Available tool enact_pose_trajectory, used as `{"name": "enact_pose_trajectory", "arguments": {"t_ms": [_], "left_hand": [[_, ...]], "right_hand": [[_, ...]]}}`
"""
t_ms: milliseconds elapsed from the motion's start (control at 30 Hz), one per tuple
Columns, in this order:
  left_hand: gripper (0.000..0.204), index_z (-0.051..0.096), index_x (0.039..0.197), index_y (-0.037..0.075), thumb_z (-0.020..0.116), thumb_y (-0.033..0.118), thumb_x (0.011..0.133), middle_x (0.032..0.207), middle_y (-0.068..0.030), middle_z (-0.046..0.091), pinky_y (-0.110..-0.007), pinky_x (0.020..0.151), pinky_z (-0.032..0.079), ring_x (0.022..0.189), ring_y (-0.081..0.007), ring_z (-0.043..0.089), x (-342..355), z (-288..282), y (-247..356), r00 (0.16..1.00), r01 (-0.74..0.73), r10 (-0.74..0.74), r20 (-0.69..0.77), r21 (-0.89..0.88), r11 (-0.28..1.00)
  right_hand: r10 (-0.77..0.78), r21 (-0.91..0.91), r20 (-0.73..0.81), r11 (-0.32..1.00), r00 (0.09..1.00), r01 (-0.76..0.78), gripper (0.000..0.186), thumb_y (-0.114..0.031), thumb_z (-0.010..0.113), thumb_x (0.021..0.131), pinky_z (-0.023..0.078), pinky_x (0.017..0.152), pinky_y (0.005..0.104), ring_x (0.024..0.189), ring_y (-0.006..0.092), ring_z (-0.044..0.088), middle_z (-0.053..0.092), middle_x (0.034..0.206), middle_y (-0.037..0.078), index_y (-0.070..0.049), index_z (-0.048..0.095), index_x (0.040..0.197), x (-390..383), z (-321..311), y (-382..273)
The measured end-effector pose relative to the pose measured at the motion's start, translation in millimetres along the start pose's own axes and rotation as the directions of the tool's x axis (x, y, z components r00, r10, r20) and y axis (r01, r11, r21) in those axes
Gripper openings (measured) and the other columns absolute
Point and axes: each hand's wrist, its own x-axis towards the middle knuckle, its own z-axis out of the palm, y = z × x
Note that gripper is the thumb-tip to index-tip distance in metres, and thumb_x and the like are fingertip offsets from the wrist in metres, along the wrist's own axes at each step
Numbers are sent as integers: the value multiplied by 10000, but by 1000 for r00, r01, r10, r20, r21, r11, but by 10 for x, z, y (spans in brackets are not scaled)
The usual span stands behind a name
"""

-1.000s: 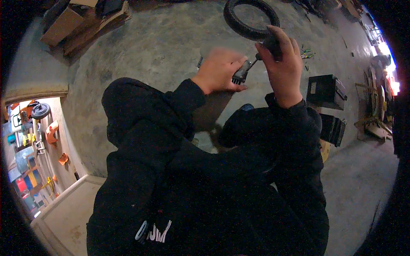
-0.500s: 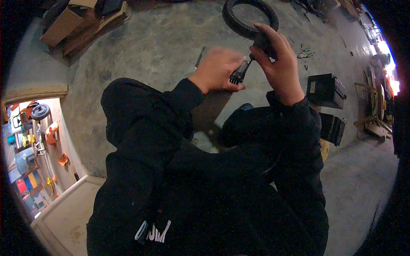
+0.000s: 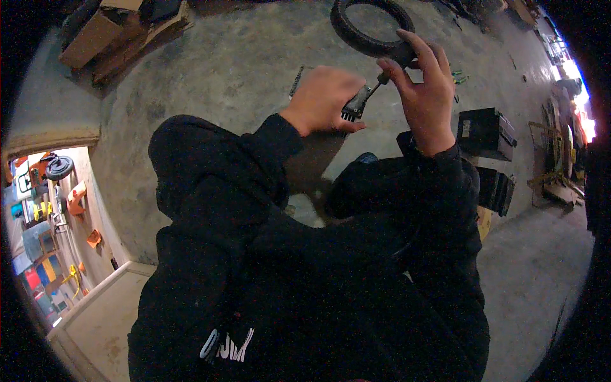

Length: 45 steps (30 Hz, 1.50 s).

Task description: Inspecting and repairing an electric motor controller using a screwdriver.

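Observation:
My left hand (image 3: 321,99) is closed around a small dark part (image 3: 358,105) with a row of pale comb-like teeth at its lower end. Its palm hides most of that part. A screwdriver (image 3: 384,77) slants down toward the part from my right hand (image 3: 425,89). Thumb and fingers of the right hand grip its dark handle. The thin shaft reaches the top of the part, but I cannot tell whether the tip sits in a screw. Just beyond the right fingertips a black tyre (image 3: 356,41) lies on the concrete floor (image 3: 223,70).
Two black boxes (image 3: 485,135) stand on the floor right of my knee. Green-handled pliers (image 3: 459,77) and small loose pieces lie past my right hand. Cardboard boxes (image 3: 95,38) sit at the far left, and an opening at left shows a cluttered space with a small wheel (image 3: 59,167).
My right hand has shifted slightly, its fingers opening up along the screwdriver handle, so more of the tool shows. My left hand and the part have barely moved.

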Motion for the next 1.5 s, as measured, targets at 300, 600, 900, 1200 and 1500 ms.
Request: {"name": "enact_pose_trajectory", "arguments": {"t_ms": [300, 600, 900, 1200, 1500], "left_hand": [[927, 590, 1375, 98, 723, 732, 712, 1292, -100, 629, -476, 1070, 391, 1245, -296, 575, 11, -21, 5, 1000, -12, 12, 14, 0, 1000], [984, 548, 1427, 106, 730, 743, 699, 1325, -115, 615, -488, 1095, 379, 1274, -318, 560, -15, -9, -3, 999, -4, 5, 38, -20, 1000], [908, 611, 1359, 93, 686, 756, 744, 1283, -105, 639, -472, 1063, 390, 1246, -288, 575, 2, 24, -33, 1000, -14, 14, -13, 17, 1000], [940, 587, 1381, 92, 688, 766, 734, 1300, -103, 626, -474, 1065, 388, 1239, -295, 570, 3, 19, -41, 1000, -21, 21, -4, 15, 1000], [913, 615, 1351, 92, 696, 758, 731, 1280, -95, 639, -468, 1062, 391, 1245, -283, 571, 14, 5, -20, 1000, -20, 20, -10, 15, 1000]], "right_hand": [[93, 183, 76, 978, 993, -105, 470, -100, 837, 817, 572, 771, 341, 881, 247, 708, 682, 1009, 112, -111, 687, 1262, 21, 0, -38], [120, 293, 221, 938, 968, -183, 492, -77, 796, 853, 572, 828, 324, 971, 218, 711, 698, 1144, 121, -81, 649, 1322, -9, -66, 23], [238, 382, 234, 869, 943, -314, 567, -120, 749, 910, 553, 899, 381, 1043, 295, 701, 684, 1207, 179, -77, 535, 1433, -43, -21, 22], [-82, -144, -45, 987, 996, 75, 446, -191, 808, 859, 560, 830, 395, 959, 343, 682, 666, 1071, 159, -117, 656, 1272, 46, -31, 15], [88, 46, 65, 995, 994, -91, 417, -171, 824, 835, 555, 731, 387, 842, 305, 692, 673, 976, 123, -128, 695, 1229, 53, 21, -81]]}}
